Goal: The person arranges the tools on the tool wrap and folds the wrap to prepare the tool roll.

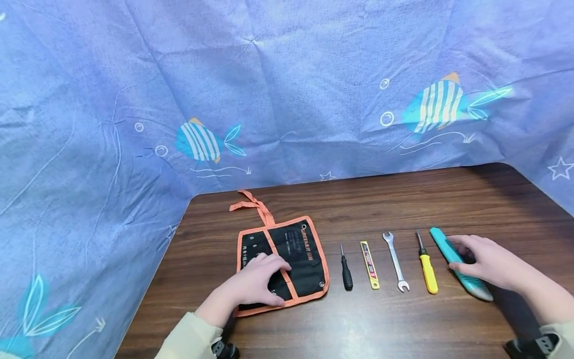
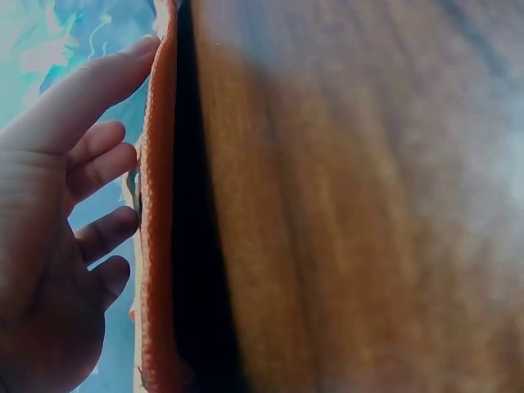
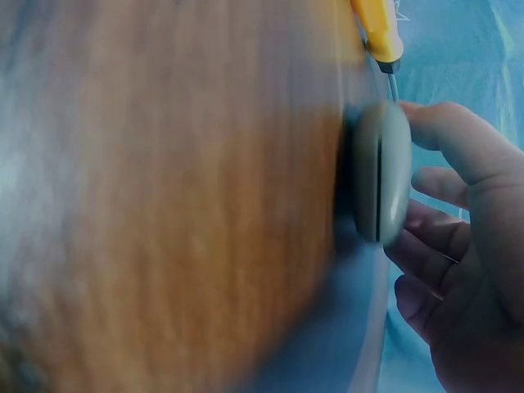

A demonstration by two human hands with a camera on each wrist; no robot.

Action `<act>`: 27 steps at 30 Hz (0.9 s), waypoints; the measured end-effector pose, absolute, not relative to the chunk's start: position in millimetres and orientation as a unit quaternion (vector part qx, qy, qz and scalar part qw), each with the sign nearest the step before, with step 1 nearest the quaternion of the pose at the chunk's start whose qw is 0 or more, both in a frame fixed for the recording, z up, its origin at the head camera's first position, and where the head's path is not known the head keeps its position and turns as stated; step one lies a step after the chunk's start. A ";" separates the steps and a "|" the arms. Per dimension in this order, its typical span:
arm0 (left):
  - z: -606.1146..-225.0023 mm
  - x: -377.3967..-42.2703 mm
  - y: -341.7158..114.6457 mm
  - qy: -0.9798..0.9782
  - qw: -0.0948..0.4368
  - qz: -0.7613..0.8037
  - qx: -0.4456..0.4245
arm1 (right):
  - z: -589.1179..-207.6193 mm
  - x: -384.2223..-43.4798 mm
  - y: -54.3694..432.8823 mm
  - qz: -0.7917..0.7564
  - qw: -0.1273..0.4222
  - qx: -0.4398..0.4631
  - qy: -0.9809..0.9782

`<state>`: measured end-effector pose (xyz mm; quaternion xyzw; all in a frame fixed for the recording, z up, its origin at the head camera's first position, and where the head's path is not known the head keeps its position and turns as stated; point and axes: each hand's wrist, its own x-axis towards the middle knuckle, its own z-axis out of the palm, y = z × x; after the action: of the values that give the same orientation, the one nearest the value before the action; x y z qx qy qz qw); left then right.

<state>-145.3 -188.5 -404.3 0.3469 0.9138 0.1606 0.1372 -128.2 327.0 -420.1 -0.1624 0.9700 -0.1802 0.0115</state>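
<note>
In the head view, a black tool pouch with orange edging lies flat at the left of the table. My left hand rests over its lower left part, fingers loosely bent; in the left wrist view the thumb reaches the orange edge. A teal utility knife with a grey end lies at the right. Across it is my right hand, thumb along one side and fingers along the other. The right wrist view shows the knife's rounded grey end between thumb and fingers.
Between the pouch and knife lie a black screwdriver, a yellow flat strip with a printed label, an open-end wrench and a yellow screwdriver. Orange ties stretch behind the pouch. A blue fish-print cloth hangs behind the table.
</note>
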 end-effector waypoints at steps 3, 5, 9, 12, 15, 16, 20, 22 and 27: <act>-406.4 -144.2 -188.8 0.911 0.147 0.163 0.349 | -420.3 -127.6 328.9 -0.184 0.024 -0.152 0.971; -407.1 -143.6 -189.1 0.910 0.152 0.165 0.350 | -420.8 -127.5 330.4 -0.188 0.031 -0.145 0.971; -407.5 -142.9 -190.1 0.908 0.151 0.162 0.356 | -420.6 -126.9 333.2 -0.198 0.041 -0.131 0.971; -407.9 -142.8 -190.7 0.909 0.150 0.160 0.355 | -420.1 -125.9 334.2 -0.200 0.045 -0.122 0.971; -409.0 -142.8 -191.1 0.908 0.150 0.161 0.355 | -420.6 -124.2 334.2 -0.196 0.048 -0.114 0.973; -409.3 -142.7 -191.3 0.908 0.149 0.163 0.356 | -421.0 -123.6 334.3 -0.193 0.049 -0.112 0.974; -410.1 -142.8 -192.3 0.903 0.145 0.175 0.364 | -423.5 -122.3 336.0 -0.184 0.046 -0.104 0.976; -410.1 -142.5 -192.8 0.899 0.148 0.181 0.370 | -424.8 -122.5 338.0 -0.186 0.046 -0.097 0.977; -410.2 -139.9 -193.6 0.888 0.179 0.188 0.379 | -426.5 -125.5 342.8 -0.204 0.050 -0.073 0.975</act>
<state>-139.9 -193.6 -410.2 0.3788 0.8882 0.1882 0.1793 -125.5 342.8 -426.5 -0.0725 0.9750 -0.2039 0.0498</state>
